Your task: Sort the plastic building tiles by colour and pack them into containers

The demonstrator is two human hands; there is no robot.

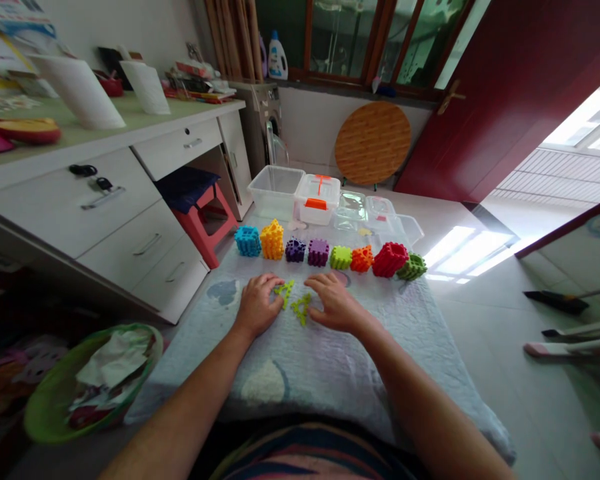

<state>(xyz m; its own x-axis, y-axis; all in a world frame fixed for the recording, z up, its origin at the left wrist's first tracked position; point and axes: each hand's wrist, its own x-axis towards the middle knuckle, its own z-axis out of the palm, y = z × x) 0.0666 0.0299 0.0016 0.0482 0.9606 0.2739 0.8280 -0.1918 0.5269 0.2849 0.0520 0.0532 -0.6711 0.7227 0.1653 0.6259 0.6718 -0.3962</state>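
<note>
Two yellow-green interlocking puzzle pieces lie between my hands on the cloth-covered table. My left hand [259, 303] has its thumb and fingertips at the left edge of the farther puzzle piece [287, 292], seemingly pinching it. Close to the nearer puzzle piece [301, 309], my right hand [335, 303] is spread, thumb and forefinger apart, with the thumb tip beside the piece. Beyond them runs a row of block shapes built from such pieces, including a blue block [248, 241], a yellow block [272, 240], a purple block [319, 253] and a red block [391, 259].
Behind the blocks stand an open clear bin [276, 190], a lidded box [318, 200] with orange clasps, and clear lids [351, 210]. A green laundry basket [45, 407] is at left, near a red stool [207, 223]. The table [330, 373] has a pale blue cloth.
</note>
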